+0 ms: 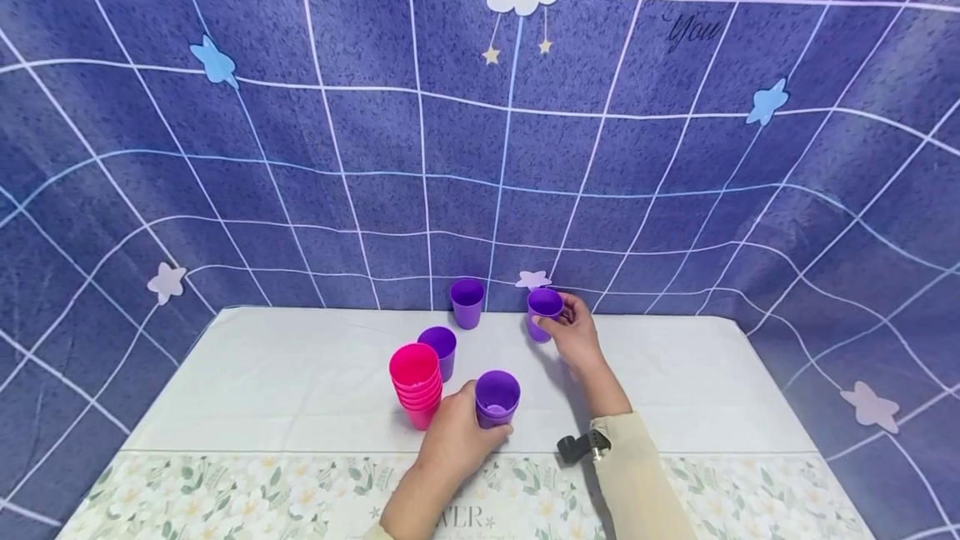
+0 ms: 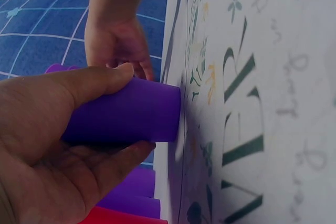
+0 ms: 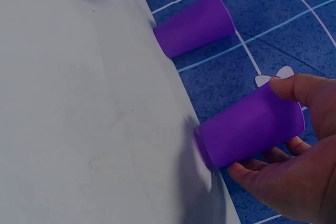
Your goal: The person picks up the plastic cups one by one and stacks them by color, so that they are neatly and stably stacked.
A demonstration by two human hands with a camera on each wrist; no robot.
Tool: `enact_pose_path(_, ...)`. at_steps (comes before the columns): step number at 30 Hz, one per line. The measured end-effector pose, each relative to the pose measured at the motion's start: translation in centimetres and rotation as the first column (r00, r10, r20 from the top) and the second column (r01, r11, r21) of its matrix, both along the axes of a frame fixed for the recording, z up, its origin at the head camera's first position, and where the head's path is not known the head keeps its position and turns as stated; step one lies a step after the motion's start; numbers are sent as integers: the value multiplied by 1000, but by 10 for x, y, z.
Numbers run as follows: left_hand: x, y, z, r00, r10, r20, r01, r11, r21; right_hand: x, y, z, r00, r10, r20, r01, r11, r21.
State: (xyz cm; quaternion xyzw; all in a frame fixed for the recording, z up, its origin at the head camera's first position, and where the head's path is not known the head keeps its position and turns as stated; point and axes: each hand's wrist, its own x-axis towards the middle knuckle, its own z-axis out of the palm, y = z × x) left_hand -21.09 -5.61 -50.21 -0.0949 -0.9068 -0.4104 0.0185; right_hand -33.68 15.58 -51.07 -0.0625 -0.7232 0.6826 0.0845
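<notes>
A: Near edge of the table: left hand, fingers wrapped round a purple cup. Cup upright on the cloth.

B: Pink stack?

A: Just left of that hand, untouched. Another purple cup right behind the stack.

B: Right hand?

A: Farther back, thumb and fingers pinching a second held purple cup, base on the table. Lone purple cup at the far edge, against the blue backdrop.
</notes>
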Motion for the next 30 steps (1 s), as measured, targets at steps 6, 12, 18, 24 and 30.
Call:
enact_pose_path(6,0,0,-3,1000,-1,-5,1,1000,10,1,3,2,1000,-18,16,18,1000,-12)
enact_pose_path(12,0,1,-4,1000,4,2,-4,1000,9,2,4,16,1000,-7,21,9,998,-68)
enact_pose_path(18,1,1,-3,1000,-2,1,2,1000,10,6,4,26,1000,23,11,-22,995,-101)
enact_pose_path(24,1,1,-1,1000,-9,4,8,1000,19,11,5,36,997,75,-11,-76,987,-143)
enact_pose_path(30,1,1,-3,1000,-6,13,6,1000,13,19,6,45,985,167,-41,-172,968,-183)
